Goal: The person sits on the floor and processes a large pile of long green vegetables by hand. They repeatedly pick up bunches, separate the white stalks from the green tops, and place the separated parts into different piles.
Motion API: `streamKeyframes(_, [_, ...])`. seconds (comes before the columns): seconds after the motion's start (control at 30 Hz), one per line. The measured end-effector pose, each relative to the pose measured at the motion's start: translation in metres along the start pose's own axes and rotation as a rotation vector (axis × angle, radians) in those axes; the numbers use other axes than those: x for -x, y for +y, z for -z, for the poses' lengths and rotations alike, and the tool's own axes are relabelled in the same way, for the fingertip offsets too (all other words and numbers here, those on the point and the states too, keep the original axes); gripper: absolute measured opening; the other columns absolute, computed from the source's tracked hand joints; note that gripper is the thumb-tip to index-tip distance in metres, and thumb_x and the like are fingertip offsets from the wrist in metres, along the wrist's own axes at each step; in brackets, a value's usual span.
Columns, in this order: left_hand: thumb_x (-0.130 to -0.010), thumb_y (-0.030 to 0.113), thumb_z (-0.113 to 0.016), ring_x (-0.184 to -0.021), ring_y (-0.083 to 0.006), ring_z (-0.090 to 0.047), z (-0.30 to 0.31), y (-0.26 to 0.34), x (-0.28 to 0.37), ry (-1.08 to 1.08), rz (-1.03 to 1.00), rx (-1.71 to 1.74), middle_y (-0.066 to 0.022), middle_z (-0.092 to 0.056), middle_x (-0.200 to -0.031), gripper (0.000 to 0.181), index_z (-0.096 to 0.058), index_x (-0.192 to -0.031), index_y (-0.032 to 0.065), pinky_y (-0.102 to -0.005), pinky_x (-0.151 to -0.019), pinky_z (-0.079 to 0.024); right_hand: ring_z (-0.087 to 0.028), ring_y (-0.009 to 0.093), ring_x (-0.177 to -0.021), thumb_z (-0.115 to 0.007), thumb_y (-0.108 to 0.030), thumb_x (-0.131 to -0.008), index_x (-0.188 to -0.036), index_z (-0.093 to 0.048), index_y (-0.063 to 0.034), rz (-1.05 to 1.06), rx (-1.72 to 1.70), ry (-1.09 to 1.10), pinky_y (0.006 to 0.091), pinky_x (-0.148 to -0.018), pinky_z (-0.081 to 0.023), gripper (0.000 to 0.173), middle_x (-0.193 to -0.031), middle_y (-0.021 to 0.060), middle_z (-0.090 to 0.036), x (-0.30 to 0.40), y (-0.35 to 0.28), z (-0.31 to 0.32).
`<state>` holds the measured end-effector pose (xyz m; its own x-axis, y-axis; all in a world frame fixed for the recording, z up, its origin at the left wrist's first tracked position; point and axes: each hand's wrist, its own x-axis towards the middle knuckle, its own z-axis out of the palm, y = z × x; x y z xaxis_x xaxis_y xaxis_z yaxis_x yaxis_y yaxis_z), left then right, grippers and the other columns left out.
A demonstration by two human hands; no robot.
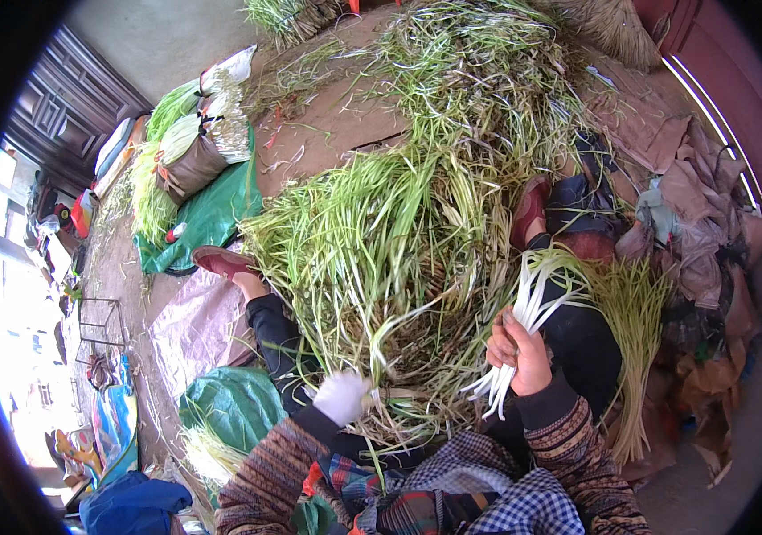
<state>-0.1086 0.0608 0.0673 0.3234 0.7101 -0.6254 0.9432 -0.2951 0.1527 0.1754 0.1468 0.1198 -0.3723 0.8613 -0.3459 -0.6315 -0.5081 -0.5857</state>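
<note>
My right hand, bare, is closed around a bunch of white-stemmed leafy stalks. Their white ends stick out below the fist and their pale green tips spread over my right leg. A white glove covers my left hand, which is blurred at the near edge of a large heap of long green stalks. Whether it grips any stalk I cannot tell. Loose stalks rise close beside the glove. Between my legs the heap mixes fresh green leaves with brown, withered ones.
Sorted stalks lie right of my right leg, near crumpled sacking. More pale stalks rest by a green sack at left. Wrapped bundles sit on a green sheet. Tangled leaves cover the floor ahead.
</note>
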Motion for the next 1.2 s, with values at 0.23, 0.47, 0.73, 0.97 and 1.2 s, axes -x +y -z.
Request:
streamKeyframes(0.23, [-0.083, 0.046, -0.048, -0.09, -0.0333, -0.055, -0.02, 0.006, 0.036, 0.322, -0.007, 0.408, -0.0191, -0.056, -0.099, 0.05, -0.053, -0.109, 0.0028, -0.0397, -0.078, -0.046, -0.031, 0.005, -0.04, -0.052, -0.017, -0.088, -0.095, -0.049, -0.0044, -0.049, 0.03, -0.006, 0.0208, -0.041, -0.029, 0.015, -0.054, -0.0026, -0.038, -0.002, 0.016, -0.014])
streamKeyframes(0.47, [-0.084, 0.031, -0.05, -0.094, -0.0278, -0.053, 0.025, -0.027, -0.024, 0.724, 0.249, 0.193, -0.0133, -0.056, -0.108, 0.038, -0.054, -0.111, 0.0052, -0.0453, -0.091, -0.034, -0.03, 0.006, -0.04, -0.047, -0.014, -0.089, -0.094, -0.049, -0.0054, -0.077, 0.026, 0.007, 0.0218, -0.041, -0.028, 0.01, -0.055, -0.0019, -0.037, -0.005, 0.032, -0.034])
streamKeyframes(0.73, [-0.082, 0.014, -0.049, -0.077, -0.0252, -0.059, -0.017, 0.113, -0.146, 0.713, -0.416, 0.951, -0.0158, -0.059, -0.087, 0.024, -0.052, -0.105, 0.0058, -0.032, -0.066, -0.047, -0.03, 0.005, -0.04, -0.047, -0.017, -0.09, -0.094, -0.049, -0.0076, -0.015, 0.09, 0.018, 0.0211, -0.042, -0.028, 0.011, -0.054, -0.0026, -0.035, 0.001, 0.031, -0.037])
streamKeyframes(0.97, [-0.086, 0.013, -0.049, -0.083, -0.0203, -0.06, 0.003, 0.07, -0.124, 0.653, -0.065, 0.719, -0.011, -0.061, -0.097, 0.013, -0.055, -0.095, 0.0061, -0.0305, -0.072, -0.049, -0.031, 0.006, -0.041, -0.051, -0.021, -0.089, -0.089, -0.046, -0.0093, 0.007, 0.109, 0.052, 0.0213, -0.042, -0.029, 0.013, -0.055, -0.0026, -0.037, -0.01, 0.025, -0.02])
streamKeyframes(1.2, [-0.078, 0.009, -0.059, -0.074, -0.0249, -0.059, 0.021, -0.031, -0.135, 1.044, 0.512, 0.894, -0.0106, -0.057, -0.095, 0.022, -0.05, -0.098, 0.0071, -0.0332, -0.069, -0.047, -0.033, 0.006, -0.041, -0.058, -0.025, -0.085, -0.085, -0.046, -0.0092, -0.06, 0.126, 0.008, 0.0224, -0.042, -0.032, 0.019, -0.057, -0.0026, -0.042, -0.023, 0.034, -0.013])
